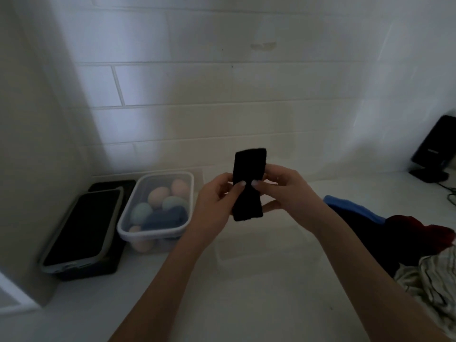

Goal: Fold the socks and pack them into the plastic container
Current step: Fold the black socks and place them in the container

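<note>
While both hands pinch a black sock (249,183), phones (81,225) flank the plastic container (123,227).

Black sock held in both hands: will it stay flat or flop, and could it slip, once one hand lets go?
The black sock probably flops: it pinches in where the left hand and right hand squeeze it. It looks light, held by fingertips alone. Its matte knit makes slipping unlikely.
</note>
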`<action>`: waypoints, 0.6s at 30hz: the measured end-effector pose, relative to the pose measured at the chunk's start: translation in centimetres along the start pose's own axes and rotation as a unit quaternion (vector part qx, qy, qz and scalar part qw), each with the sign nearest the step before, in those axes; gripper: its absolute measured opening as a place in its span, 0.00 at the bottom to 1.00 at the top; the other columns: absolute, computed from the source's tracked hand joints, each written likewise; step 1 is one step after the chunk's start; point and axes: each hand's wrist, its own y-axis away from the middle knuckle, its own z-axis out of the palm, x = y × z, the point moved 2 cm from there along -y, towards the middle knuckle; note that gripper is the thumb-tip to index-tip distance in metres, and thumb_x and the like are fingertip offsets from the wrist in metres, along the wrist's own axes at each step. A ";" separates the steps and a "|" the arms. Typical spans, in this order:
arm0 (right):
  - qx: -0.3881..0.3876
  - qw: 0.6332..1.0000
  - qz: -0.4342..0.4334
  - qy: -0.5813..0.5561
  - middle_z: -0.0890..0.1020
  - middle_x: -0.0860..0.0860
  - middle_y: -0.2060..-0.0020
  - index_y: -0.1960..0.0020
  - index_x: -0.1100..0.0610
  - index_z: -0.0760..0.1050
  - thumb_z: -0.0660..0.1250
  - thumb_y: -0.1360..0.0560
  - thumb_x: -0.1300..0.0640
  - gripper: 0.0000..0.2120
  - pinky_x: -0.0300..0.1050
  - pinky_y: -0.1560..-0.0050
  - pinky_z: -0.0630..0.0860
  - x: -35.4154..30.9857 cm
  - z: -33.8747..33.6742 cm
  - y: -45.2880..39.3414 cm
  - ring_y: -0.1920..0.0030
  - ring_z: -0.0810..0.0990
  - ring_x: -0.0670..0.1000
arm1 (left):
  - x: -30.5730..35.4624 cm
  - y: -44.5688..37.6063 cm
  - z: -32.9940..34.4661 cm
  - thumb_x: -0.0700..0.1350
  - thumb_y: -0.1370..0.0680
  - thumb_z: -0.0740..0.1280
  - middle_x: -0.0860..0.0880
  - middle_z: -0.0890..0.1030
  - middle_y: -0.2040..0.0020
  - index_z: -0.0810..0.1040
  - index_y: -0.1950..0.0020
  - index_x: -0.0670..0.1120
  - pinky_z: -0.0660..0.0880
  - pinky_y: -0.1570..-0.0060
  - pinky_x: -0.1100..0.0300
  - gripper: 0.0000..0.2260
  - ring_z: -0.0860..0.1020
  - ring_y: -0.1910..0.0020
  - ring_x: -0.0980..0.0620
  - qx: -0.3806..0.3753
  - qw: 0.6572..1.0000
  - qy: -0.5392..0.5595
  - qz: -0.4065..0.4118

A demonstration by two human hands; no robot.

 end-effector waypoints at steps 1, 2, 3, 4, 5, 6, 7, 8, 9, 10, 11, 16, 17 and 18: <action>-0.010 1.000 -0.001 -0.003 0.83 0.55 0.54 0.44 0.55 0.80 0.65 0.25 0.66 0.13 0.44 0.65 0.81 0.0 -0.1 0.1 0.57 0.84 0.51 | -0.1 0.0 -0.1 0.44 0.24 0.65 0.53 0.82 0.67 0.78 0.55 0.49 0.78 0.66 0.57 0.03 0.81 0.65 0.53 0.002 1.000 0.013 0.005; -0.018 1.000 -0.003 -0.006 0.84 0.52 0.54 0.44 0.54 0.80 0.65 0.25 0.67 0.14 0.45 0.64 0.81 0.0 -0.1 0.1 0.54 0.84 0.51 | -0.2 0.0 -0.1 0.44 0.25 0.65 0.49 0.82 0.66 0.79 0.53 0.47 0.78 0.66 0.53 0.05 0.81 0.65 0.49 0.001 1.000 0.020 0.014; -0.026 1.000 -0.007 -0.010 0.85 0.49 0.53 0.44 0.53 0.81 0.64 0.25 0.68 0.15 0.45 0.63 0.82 0.0 -0.1 0.2 0.52 0.84 0.50 | -0.3 0.0 -0.1 0.44 0.27 0.64 0.47 0.81 0.65 0.80 0.52 0.45 0.77 0.67 0.52 0.07 0.80 0.65 0.47 -0.003 0.999 0.021 0.024; -0.032 0.999 -0.012 -0.014 0.85 0.47 0.53 0.45 0.53 0.81 0.64 0.25 0.68 0.15 0.45 0.62 0.82 -0.1 -0.1 0.2 0.52 0.84 0.49 | -0.3 0.0 -0.1 0.41 0.28 0.63 0.47 0.81 0.64 0.80 0.53 0.47 0.75 0.67 0.53 0.08 0.79 0.65 0.47 -0.004 0.999 0.022 0.033; -0.037 0.999 -0.016 -0.015 0.85 0.45 0.54 0.48 0.53 0.82 0.64 0.26 0.70 0.16 0.44 0.62 0.81 -0.1 0.0 0.2 0.52 0.84 0.48 | -0.1 0.0 -0.1 0.39 0.29 0.62 0.50 0.81 0.64 0.81 0.55 0.51 0.75 0.66 0.56 0.10 0.79 0.64 0.50 0.000 0.999 0.023 0.038; -0.037 0.999 -0.019 -0.012 0.84 0.44 0.56 0.50 0.53 0.83 0.63 0.26 0.71 0.16 0.43 0.62 0.81 -0.1 0.0 0.2 0.53 0.84 0.46 | 0.0 0.1 -0.1 0.37 0.30 0.61 0.54 0.81 0.63 0.80 0.57 0.55 0.76 0.65 0.59 0.14 0.79 0.62 0.53 0.005 0.999 0.020 0.041; -0.035 0.999 -0.020 -0.005 0.83 0.43 0.57 0.53 0.54 0.84 0.63 0.26 0.72 0.17 0.42 0.62 0.81 -0.1 0.0 0.2 0.55 0.84 0.45 | 0.0 0.1 0.0 0.37 0.31 0.60 0.55 0.82 0.61 0.79 0.57 0.56 0.77 0.62 0.62 0.16 0.79 0.59 0.55 0.004 0.999 0.018 0.044; -0.031 0.999 -0.021 0.003 0.83 0.43 0.58 0.55 0.55 0.84 0.63 0.26 0.73 0.17 0.42 0.62 0.81 -0.1 0.0 0.2 0.55 0.83 0.45 | 0.1 0.1 0.0 0.37 0.30 0.60 0.54 0.82 0.59 0.79 0.56 0.56 0.77 0.60 0.63 0.15 0.79 0.58 0.55 0.001 0.999 0.014 0.045; -0.029 0.999 -0.025 0.006 0.82 0.45 0.57 0.56 0.55 0.85 0.62 0.26 0.74 0.18 0.42 0.61 0.81 0.0 -0.1 0.2 0.56 0.83 0.44 | 0.2 0.2 0.0 0.38 0.29 0.60 0.51 0.81 0.57 0.79 0.55 0.55 0.78 0.57 0.62 0.13 0.79 0.56 0.54 -0.001 0.999 0.012 0.046; -0.029 0.999 -0.028 0.004 0.82 0.46 0.56 0.58 0.55 0.85 0.61 0.26 0.75 0.19 0.41 0.61 0.81 -0.1 -0.1 0.1 0.56 0.83 0.45 | 0.1 0.2 0.0 0.39 0.28 0.60 0.50 0.81 0.56 0.78 0.54 0.54 0.77 0.55 0.60 0.12 0.79 0.55 0.52 -0.002 0.999 0.012 0.046; -0.029 0.999 -0.031 -0.001 0.81 0.48 0.56 0.60 0.54 0.85 0.61 0.26 0.75 0.21 0.41 0.61 0.81 -0.1 -0.1 0.1 0.56 0.83 0.45 | 0.1 0.2 -0.1 0.41 0.27 0.61 0.49 0.81 0.55 0.78 0.54 0.53 0.77 0.55 0.59 0.10 0.80 0.55 0.52 -0.003 0.999 0.013 0.043; -0.027 0.998 -0.050 0.029 0.79 0.52 0.54 0.63 0.59 0.84 0.59 0.27 0.77 0.20 0.41 0.57 0.82 0.1 -0.3 0.1 0.56 0.83 0.45 | 0.5 0.3 -0.1 0.36 0.21 0.59 0.51 0.80 0.58 0.77 0.50 0.44 0.75 0.62 0.71 0.08 0.79 0.62 0.65 0.005 1.000 0.013 0.028; -0.025 0.998 -0.052 0.039 0.78 0.52 0.53 0.63 0.60 0.83 0.59 0.27 0.77 0.20 0.41 0.56 0.82 0.2 -0.3 0.0 0.56 0.83 0.44 | 0.7 0.3 0.0 0.35 0.21 0.58 0.52 0.80 0.58 0.77 0.50 0.44 0.74 0.63 0.71 0.09 0.78 0.63 0.65 0.009 1.000 0.010 0.024; -0.021 0.997 -0.055 0.045 0.78 0.53 0.52 0.63 0.60 0.83 0.58 0.27 0.78 0.20 0.41 0.55 0.82 0.3 -0.3 0.0 0.56 0.82 0.44 | 0.7 0.4 -0.1 0.37 0.20 0.58 0.52 0.80 0.58 0.77 0.51 0.45 0.75 0.64 0.70 0.09 0.78 0.63 0.65 0.011 1.000 0.013 0.018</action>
